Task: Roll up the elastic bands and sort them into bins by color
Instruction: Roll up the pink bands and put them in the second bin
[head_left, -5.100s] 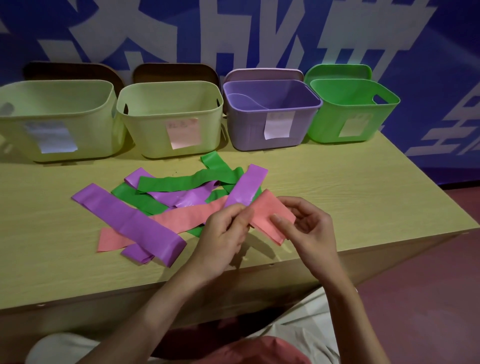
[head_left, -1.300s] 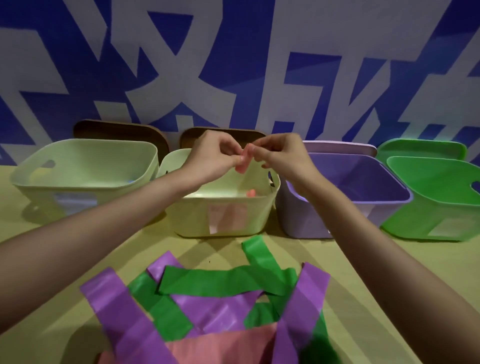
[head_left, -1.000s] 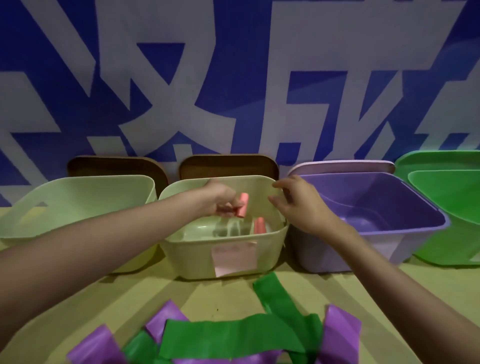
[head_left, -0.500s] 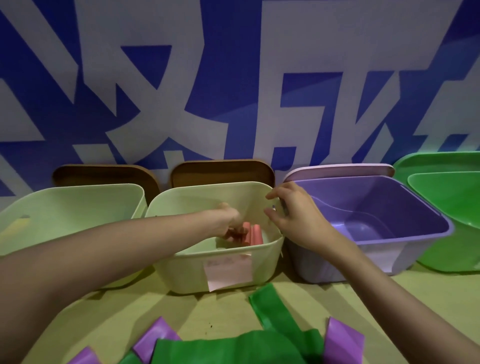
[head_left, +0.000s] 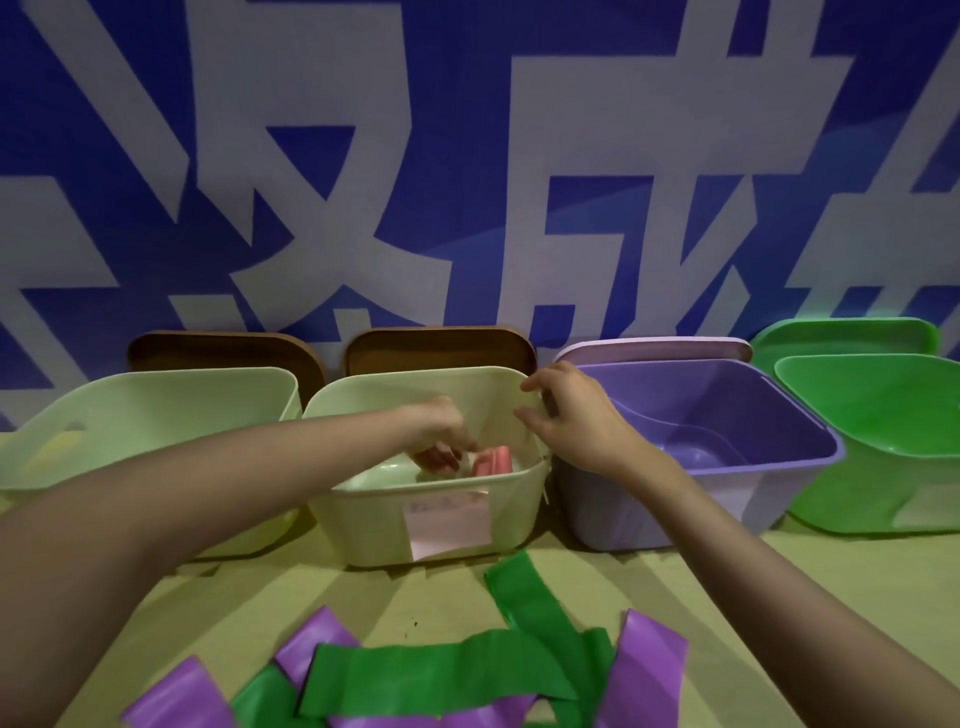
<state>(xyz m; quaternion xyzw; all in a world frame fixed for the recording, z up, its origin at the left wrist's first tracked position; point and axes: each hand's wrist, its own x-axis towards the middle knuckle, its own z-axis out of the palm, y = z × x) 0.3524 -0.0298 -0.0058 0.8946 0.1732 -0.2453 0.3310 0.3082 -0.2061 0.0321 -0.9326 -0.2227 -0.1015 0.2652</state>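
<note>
At far left a pale green bin is shown, its contents not visible from this angle. Next to it stands the second pale green bin, marked with a pink label; a brown lid is propped behind it. The left hand is lowered inside this bin, its fingers curled downward just beside the rolled pink bands. Whether a roll is pinched or already released cannot be told, since the fingertips are partly hidden and blurred. Two pink rolls appear to stand upright against the bin's right wall.

The right hand is held at the bin's right rim, fingers loosely spread and slightly bent, nothing enclosed; the bin seems to be steadied, though contact with the rim cannot be confirmed. Further right, the purple bin and the green bin are seen, with no bands visible in either.

In the foreground, on the table, unrolled green bands and purple bands lie overlapped in a loose pile.

The step in hand is judged to be the deposit of a pink roll into its labelled bin. The next move calls for both hands to be withdrawn to the pile, one flat band to be drawn free of its overlapping neighbours, and a tight roll to be started from one end, so that it is not sprung open on release.
</note>
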